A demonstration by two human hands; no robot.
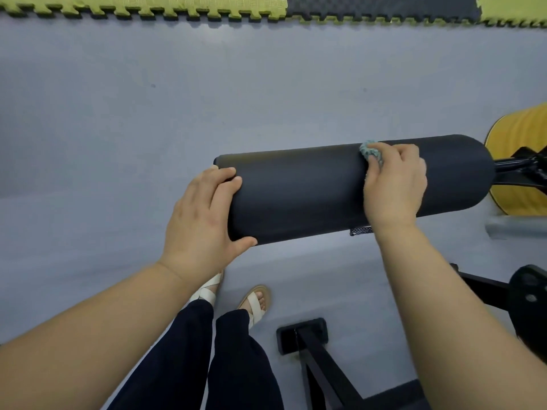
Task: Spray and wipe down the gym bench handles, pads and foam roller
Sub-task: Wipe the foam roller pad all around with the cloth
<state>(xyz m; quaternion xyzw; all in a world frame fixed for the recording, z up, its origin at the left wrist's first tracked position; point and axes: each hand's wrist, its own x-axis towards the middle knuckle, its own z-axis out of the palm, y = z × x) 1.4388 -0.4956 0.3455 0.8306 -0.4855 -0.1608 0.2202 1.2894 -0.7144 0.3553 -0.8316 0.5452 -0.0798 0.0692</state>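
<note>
While the left hand [204, 214] wraps round the 9 o'clock end of the fat black cylindrical foam roller [310, 193], fingers curled over the top and thumb hooked underneath, the right hand [393, 184] sits further along toward the 3 o'clock end. Its fingers are bunched round a small crumpled teal-grey cloth [370, 152], pressing it onto the roller's top. So both hands are clamped on something, well apart from each other.

Roller lies just right of centre, running 9 to 3, and meets a black metal bracket [521, 167] at the 3 o'clock end. A yellow ribbed pad [515, 137] peeks in behind that. Black steel frame leg [322, 365] is down at 5 o'clock, white strappy sandals [256, 303] at 6, and yellow-green jigsaw-edged foam mats [142, 7] run along 12 above the grey floor [118, 99].
</note>
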